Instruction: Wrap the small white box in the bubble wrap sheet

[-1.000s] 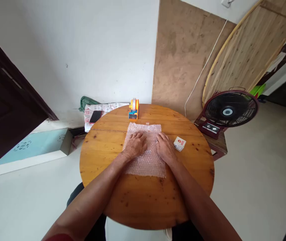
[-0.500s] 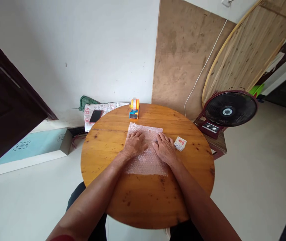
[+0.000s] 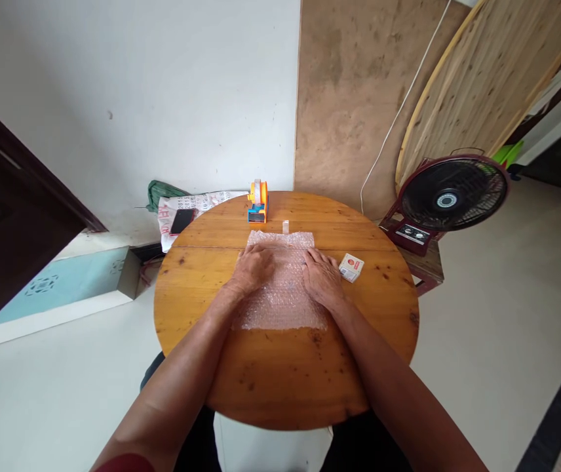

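Now both palms lie flat and open on the bubble wrap sheet (image 3: 283, 298) at the frame's centre: left hand (image 3: 252, 269) on its left part, right hand (image 3: 322, 278) on its right, gripping nothing. Just right lies a small box (image 3: 351, 267).

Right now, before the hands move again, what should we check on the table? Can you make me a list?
1. The bubble wrap lies spread flat on the table: ok.
2. The left hand rests palm down on the wrap: ok.
3. The right hand rests palm down on the wrap: ok.
4. The small box sits off the wrap, just beside the right hand: ok.
5. The tape dispenser stands upright near the far edge: ok.
6. Nothing is hidden under the wrap: cannot tell.
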`<state>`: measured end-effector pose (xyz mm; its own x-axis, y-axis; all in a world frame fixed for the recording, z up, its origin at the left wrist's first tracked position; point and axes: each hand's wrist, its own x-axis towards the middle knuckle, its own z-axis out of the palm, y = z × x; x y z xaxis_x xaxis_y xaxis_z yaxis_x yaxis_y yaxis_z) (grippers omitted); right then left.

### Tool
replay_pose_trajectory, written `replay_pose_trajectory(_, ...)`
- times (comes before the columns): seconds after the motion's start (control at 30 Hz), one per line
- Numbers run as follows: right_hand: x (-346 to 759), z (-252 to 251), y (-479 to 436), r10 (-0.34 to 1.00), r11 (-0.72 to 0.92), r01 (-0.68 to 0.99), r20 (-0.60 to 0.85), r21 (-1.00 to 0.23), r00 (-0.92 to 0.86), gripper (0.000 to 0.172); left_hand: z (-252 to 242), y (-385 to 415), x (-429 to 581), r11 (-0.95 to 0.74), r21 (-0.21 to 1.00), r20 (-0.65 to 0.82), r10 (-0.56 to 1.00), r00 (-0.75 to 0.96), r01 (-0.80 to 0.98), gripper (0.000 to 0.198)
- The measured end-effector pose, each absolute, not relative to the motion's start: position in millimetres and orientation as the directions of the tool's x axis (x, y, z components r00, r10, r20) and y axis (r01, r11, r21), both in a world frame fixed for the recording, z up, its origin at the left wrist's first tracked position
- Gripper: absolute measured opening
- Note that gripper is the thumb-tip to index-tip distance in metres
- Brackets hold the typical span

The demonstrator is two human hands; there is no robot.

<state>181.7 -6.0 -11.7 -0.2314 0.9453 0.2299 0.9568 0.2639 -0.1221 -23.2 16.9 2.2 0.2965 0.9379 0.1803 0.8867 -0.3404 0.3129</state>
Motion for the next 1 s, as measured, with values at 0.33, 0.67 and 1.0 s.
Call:
replay_pose_trajectory(0.33,181,-12,-6,0.942,0.270,0.955,0.240,-0.125,-0.235,0.047,4,10,-29,-0.642,0.356,0.058,0.740,0.670,0.679,0.068)
replay_pose_trajectory(0.67,178,-5,-11,0.940,0.283,0.955,0.224,-0.092,-0.257,0.046,-13,6,-39,-0.607,0.392,0.057,0.766,0.641,0.691,0.098)
replay_pose_trajectory(1.0,211,56,-27,0.968,0.191,0.981,0.163,0.029,-0.193,0.054,-8,4,-42,-0.612,0.401,0.045,0.757,0.652,0.682,0.096)
